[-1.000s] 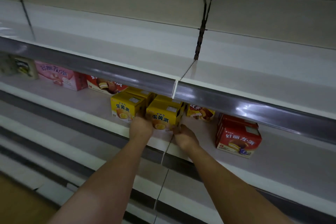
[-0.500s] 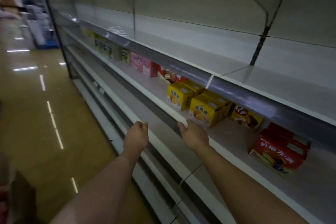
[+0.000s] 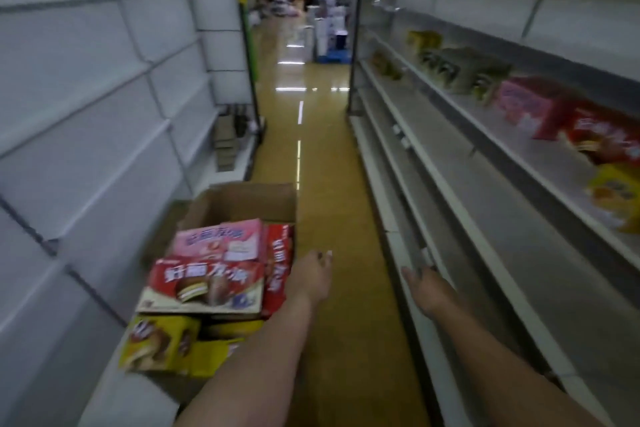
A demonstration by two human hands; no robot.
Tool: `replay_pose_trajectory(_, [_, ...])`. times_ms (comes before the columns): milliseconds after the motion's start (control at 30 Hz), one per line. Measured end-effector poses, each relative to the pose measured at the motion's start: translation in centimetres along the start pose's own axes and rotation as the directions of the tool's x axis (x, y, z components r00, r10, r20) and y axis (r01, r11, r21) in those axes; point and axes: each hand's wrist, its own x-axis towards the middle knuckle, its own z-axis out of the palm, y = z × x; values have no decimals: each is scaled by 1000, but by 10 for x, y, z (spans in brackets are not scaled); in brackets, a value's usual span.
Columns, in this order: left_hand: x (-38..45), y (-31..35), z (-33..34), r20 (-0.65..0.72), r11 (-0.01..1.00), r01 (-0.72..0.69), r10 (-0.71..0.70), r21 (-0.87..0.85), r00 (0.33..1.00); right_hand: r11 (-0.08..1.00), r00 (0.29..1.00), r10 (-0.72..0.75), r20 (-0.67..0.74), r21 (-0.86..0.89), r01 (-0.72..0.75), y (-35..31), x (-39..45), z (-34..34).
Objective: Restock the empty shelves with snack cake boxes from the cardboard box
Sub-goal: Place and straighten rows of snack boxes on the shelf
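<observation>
Your left hand [image 3: 313, 276] and right hand [image 3: 427, 289] hang loose and empty; the cardboard box [image 3: 242, 204] runs lengthwise down the aisle, red snack cake box [image 3: 207, 284] lying crosswise on top.

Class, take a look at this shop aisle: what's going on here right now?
A person is restocking snack cakes. Both hands are empty: the left hand reaches toward the cardboard box on the floor, which holds pink, red and yellow snack cake boxes. The right hand hangs beside the shelves on the right, where a few boxes already stand. Much shelf space remains bare.
</observation>
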Motion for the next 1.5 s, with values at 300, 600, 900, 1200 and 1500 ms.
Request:
replay_pose_trajectory(300, [-38,-135,-75,-323,951,306,-277,42,905,960,906,-239,350,-56,275,-99,-40,123])
replay_pose_trajectory(600, [-70,-220,-101,-469,824,564,-521,-57,713,854,733,-393,555,-74,514,-125,-40,215])
replay_pose_trajectory(900, [-54,-262,-91,-206,755,644,-655,-124,727,655,623,-391,678,-271,706,-130,-36,266])
replay_pose_trajectory(1200, [-38,-284,-92,-137,759,651,-645,-5,752,678,681,-418,602,-291,675,-132,-43,275])
replay_pose_trajectory(1500, [-54,-278,-104,-209,824,565,-559,-32,803,802,821,-521,234,-195,565,-131,-60,263])
